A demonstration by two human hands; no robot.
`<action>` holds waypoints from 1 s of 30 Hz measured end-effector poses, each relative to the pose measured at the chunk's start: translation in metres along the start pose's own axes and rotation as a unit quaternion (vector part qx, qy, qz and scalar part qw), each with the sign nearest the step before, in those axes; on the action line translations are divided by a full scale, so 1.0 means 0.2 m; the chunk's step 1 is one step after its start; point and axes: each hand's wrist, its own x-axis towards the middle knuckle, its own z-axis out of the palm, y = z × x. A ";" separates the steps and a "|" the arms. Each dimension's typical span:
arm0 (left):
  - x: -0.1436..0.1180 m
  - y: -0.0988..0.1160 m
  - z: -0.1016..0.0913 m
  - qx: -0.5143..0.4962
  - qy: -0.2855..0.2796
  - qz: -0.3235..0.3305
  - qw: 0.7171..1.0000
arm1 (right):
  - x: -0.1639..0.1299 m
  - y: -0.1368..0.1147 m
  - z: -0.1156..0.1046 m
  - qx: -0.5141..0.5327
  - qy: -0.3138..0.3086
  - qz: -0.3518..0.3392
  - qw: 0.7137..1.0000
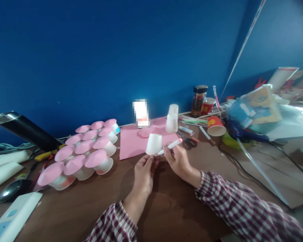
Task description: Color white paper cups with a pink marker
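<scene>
My left hand (145, 171) pinches the lower rim of a white paper cup (154, 144), which is upside down just above the table. In my right hand (180, 161) is a white marker (173, 144) with a reddish end, slanting toward the cup's lower right side. Whether its tip touches the cup I cannot tell. Behind the cup lie sheets of pink paper (131, 143), with a rounded pink piece (145, 132) on top. Two white cups stacked upside down (172, 122) stand on the paper's right part.
Left are rows of upturned cups with pink cone tops (70, 164), a black flask (27, 129) and a power strip (17, 215). To the right lie scissors (189, 143), markers (185, 130), a red paper cup (216, 126), a dark jar (199, 101) and a blue glue gun (247, 134) with its cable.
</scene>
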 end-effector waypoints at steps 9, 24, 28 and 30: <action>0.01 -0.01 -0.01 0.003 -0.010 0.002 1.000 | 0.00 0.00 -0.01 -0.004 0.012 0.016 1.000; 0.01 -0.01 -0.02 -0.011 -0.006 0.004 1.000 | 0.01 0.01 0.00 -0.003 -0.015 0.023 1.000; 0.02 -0.01 -0.02 -0.016 -0.011 0.006 1.000 | 0.02 0.00 0.00 -0.009 -0.010 0.024 1.000; 0.01 -0.01 -0.01 -0.016 -0.018 0.009 1.000 | 0.02 0.00 0.00 -0.008 -0.006 0.017 1.000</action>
